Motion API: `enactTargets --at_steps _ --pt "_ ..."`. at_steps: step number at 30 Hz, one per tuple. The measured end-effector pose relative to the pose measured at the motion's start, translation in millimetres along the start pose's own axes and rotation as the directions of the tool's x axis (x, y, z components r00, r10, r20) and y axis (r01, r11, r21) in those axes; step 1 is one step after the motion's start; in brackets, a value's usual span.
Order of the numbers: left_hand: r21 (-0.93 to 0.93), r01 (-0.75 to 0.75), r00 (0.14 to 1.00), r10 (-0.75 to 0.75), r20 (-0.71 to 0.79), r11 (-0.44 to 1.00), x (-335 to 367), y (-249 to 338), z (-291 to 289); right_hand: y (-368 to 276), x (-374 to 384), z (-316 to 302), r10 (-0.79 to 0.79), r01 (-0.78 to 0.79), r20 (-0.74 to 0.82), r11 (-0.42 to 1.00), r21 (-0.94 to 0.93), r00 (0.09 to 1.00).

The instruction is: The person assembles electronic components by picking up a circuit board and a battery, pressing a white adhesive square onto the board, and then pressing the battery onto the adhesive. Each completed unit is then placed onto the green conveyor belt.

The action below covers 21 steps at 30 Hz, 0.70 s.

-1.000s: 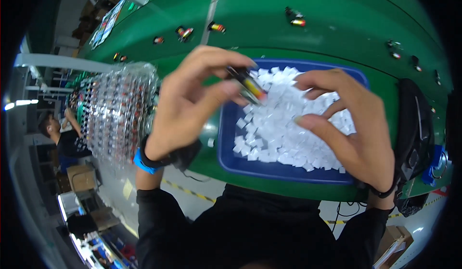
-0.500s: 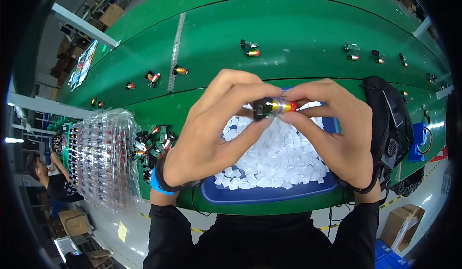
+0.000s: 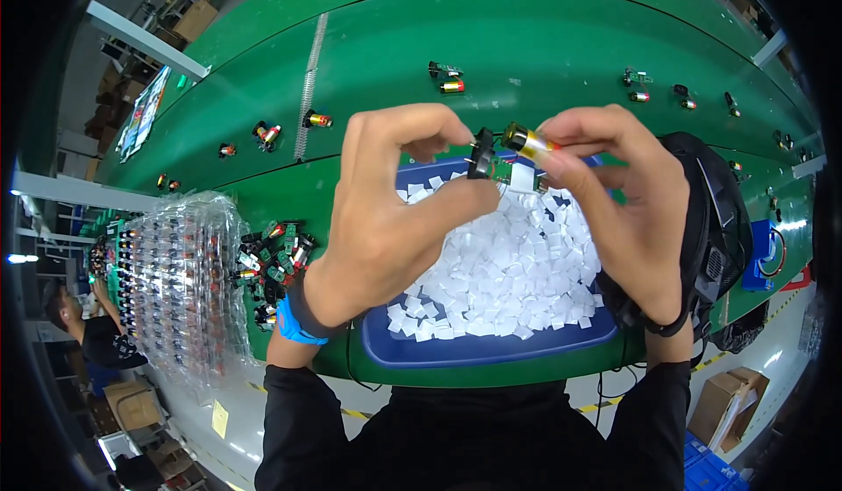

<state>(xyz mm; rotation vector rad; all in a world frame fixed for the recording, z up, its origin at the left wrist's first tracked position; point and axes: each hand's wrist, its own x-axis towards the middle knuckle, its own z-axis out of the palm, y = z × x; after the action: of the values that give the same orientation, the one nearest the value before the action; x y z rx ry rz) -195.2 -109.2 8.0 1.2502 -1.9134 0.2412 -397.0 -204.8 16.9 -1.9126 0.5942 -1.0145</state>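
Note:
My left hand (image 3: 381,215) pinches a circuit board assembly with a round black end piece (image 3: 481,153) and a small green board (image 3: 502,172). A white square piece (image 3: 523,178) sits against the board. With thumb and fingers, my right hand (image 3: 627,201) grips a small cylindrical battery (image 3: 530,143), gold and red with a dark end. The battery is apart from the board, and I cannot make out clearly whether wires join them. Both hands are above a blue tray (image 3: 377,346) filled with small white square pieces (image 3: 517,272).
Left of the tray lies a pile of similar assemblies (image 3: 281,258), beside stacked clear plastic trays (image 3: 180,285). More assemblies (image 3: 452,86) are spaced along the green bench (image 3: 561,43). A black bag (image 3: 706,219) stands right. Another person (image 3: 92,324) sits at far left.
The battery has swung up and away from the board as my hands moved apart. The board and its white square piece now show between them.

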Motion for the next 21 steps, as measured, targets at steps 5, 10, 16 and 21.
enactTargets --at_steps 5,10,16,21 --pt "-0.099 -0.007 0.993 -0.005 -0.118 0.995 -5 -2 6 -5 1 -2 0.094 -0.094 0.005 0.987 0.128 0.996" --pt "-0.157 0.184 0.968 -0.206 -0.141 0.97 6 16 7 1 0 -2 -0.144 0.139 -0.044 0.986 -0.097 0.989" --pt "0.216 -0.04 0.995 0.06 -0.084 0.975 -3 2 4 0 -4 0 -0.192 0.187 -0.025 0.973 -0.132 0.981" --pt "0.339 -0.151 0.982 0.18 -0.055 0.929 -7 4 3 4 -3 1 -0.192 0.189 -0.01 0.973 -0.132 0.981"
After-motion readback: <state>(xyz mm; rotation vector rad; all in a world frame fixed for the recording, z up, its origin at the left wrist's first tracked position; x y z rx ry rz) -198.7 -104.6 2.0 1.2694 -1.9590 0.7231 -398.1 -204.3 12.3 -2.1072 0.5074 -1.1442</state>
